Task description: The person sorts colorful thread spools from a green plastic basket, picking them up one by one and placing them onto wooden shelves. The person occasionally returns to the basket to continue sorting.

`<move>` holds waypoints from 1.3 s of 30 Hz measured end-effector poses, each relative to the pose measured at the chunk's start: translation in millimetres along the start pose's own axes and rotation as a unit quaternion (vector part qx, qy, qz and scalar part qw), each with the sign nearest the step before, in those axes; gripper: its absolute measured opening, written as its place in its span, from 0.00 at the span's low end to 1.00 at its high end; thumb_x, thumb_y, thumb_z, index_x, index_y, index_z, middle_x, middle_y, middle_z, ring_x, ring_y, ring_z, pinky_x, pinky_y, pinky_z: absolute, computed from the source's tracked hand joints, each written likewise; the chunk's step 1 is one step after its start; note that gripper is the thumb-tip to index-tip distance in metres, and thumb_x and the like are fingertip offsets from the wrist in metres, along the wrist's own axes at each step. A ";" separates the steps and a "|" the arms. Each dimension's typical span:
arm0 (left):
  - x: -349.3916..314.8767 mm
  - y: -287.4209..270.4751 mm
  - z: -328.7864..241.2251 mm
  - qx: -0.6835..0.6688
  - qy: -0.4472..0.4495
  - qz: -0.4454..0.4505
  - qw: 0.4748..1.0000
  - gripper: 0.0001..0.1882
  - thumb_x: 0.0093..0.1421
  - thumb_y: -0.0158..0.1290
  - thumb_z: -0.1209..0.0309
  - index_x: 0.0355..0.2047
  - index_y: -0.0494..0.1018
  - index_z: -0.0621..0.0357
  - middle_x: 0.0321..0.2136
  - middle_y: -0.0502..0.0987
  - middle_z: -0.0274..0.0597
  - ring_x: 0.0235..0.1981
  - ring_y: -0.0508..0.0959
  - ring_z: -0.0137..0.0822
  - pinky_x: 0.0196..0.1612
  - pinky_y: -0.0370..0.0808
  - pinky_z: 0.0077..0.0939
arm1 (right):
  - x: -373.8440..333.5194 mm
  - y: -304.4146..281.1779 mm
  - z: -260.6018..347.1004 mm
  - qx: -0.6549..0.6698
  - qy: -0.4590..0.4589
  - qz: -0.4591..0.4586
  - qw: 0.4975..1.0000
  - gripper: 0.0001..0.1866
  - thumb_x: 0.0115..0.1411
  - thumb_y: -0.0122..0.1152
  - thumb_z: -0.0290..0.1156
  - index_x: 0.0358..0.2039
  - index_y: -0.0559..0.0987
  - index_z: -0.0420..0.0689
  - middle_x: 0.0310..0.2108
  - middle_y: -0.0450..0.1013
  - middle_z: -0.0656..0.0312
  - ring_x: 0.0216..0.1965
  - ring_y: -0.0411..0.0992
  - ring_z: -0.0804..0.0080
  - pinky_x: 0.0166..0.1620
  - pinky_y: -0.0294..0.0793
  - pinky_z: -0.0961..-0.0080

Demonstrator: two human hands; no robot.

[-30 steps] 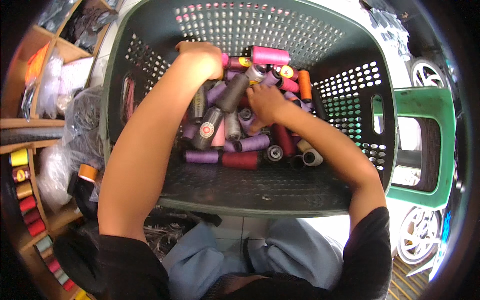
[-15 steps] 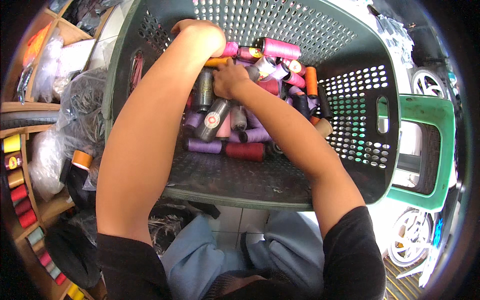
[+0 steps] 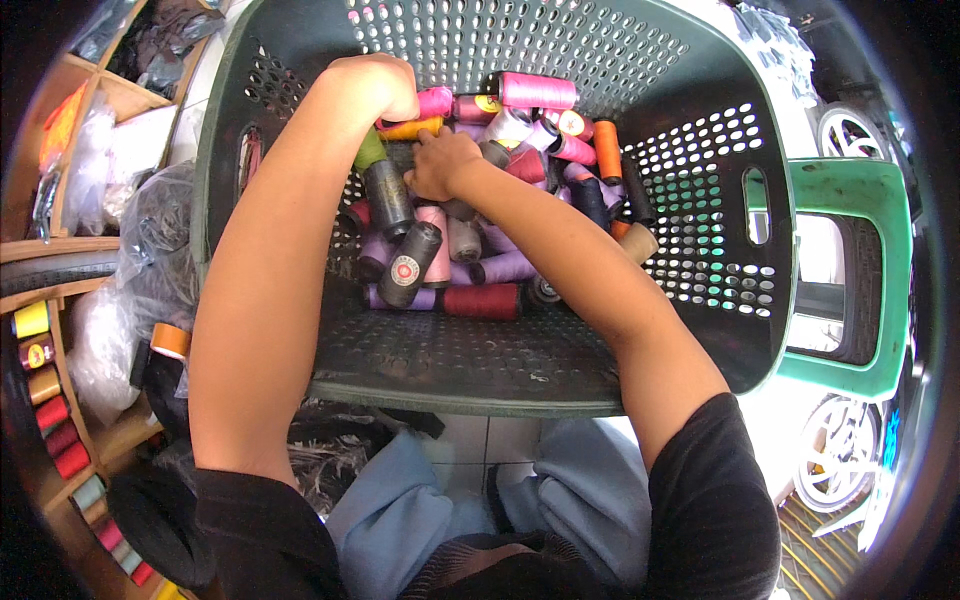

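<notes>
A dark perforated plastic basket point(image 3: 560, 372) holds a heap of thread spools. At its far left side my left hand point(image 3: 372, 80) reaches down; its fingers are hidden behind the wrist. Close to it lie a bright pink spool point(image 3: 434, 102), a yellow-orange spool point(image 3: 412, 129) and a green spool point(image 3: 371, 148). My right hand point(image 3: 442, 166) is low in the pile, thumb and forefinger apart, with nothing visibly held. Left of its thumb leans a dark grey spool point(image 3: 388, 198). Nearer stand another dark grey spool point(image 3: 410, 265) with a round label, a pink spool point(image 3: 432, 245) and a dark red spool point(image 3: 482, 301).
A green plastic stool point(image 3: 850, 178) stands right of the basket, near white-spoked wheels point(image 3: 842, 452). On the left, wooden shelves point(image 3: 60, 245) hold plastic bags point(image 3: 100, 345) and rows of coloured spools. An orange spool point(image 3: 607, 150) rests by the basket's right wall.
The green spool has come into sight beside my left forearm. The dark grey spools have shifted and tilted. My right hand has moved slightly left and down in the picture, as has the basket.
</notes>
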State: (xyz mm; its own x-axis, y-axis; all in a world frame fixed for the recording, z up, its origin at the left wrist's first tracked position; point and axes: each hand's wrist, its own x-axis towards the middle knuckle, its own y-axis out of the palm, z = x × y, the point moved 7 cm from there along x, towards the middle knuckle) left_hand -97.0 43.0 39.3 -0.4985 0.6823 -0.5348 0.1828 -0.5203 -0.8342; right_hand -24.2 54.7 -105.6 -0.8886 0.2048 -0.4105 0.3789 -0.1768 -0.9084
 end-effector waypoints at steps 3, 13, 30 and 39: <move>-0.1 1.7 -1.9 0.005 0.011 -0.004 1.000 0.28 0.60 0.59 0.51 0.49 0.81 0.65 0.48 0.82 0.56 0.50 0.83 0.50 0.55 0.78 0.40 | -2.1 -1.1 -0.6 0.015 0.031 -0.018 0.999 0.33 0.63 0.56 0.57 0.56 0.80 0.43 0.63 0.71 0.53 0.60 0.74 0.55 0.59 0.75 0.56; -5.4 -4.7 -2.8 -0.039 0.039 -0.048 0.997 0.27 0.58 0.60 0.56 0.48 0.80 0.68 0.48 0.82 0.58 0.50 0.83 0.50 0.53 0.79 0.40 | 3.1 -50.3 -61.4 0.125 -0.034 0.000 0.992 0.32 0.55 0.71 0.53 0.43 0.82 0.33 0.42 0.81 0.41 0.43 0.81 0.45 0.52 0.79 0.60; -4.1 -15.7 -9.4 -0.052 0.071 -0.059 0.994 0.26 0.58 0.59 0.62 0.56 0.78 0.59 0.52 0.81 0.52 0.51 0.83 0.46 0.55 0.79 0.38 | -0.1 -82.1 -117.8 0.683 0.088 -0.115 0.716 0.22 0.68 0.44 0.43 0.46 0.77 0.38 0.31 0.79 0.54 0.24 0.77 0.67 0.25 0.74 0.72; -20.5 -35.4 -16.6 -0.049 0.102 -0.179 0.977 0.27 0.58 0.61 0.60 0.51 0.75 0.70 0.45 0.81 0.66 0.52 0.81 0.57 0.55 0.77 0.45 | 6.5 -60.6 -122.9 0.499 0.125 -0.143 0.846 0.32 0.69 0.44 0.52 0.45 0.81 0.31 0.39 0.82 0.44 0.39 0.83 0.54 0.41 0.82 0.59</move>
State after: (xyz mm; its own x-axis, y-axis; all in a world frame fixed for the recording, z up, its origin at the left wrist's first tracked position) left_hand -79.3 55.9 77.6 -0.3674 0.9050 -0.2146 0.1133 -0.1854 -0.9761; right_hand -21.1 185.0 -63.0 -0.7776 0.5509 -0.3030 -0.3587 -0.7845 -0.5058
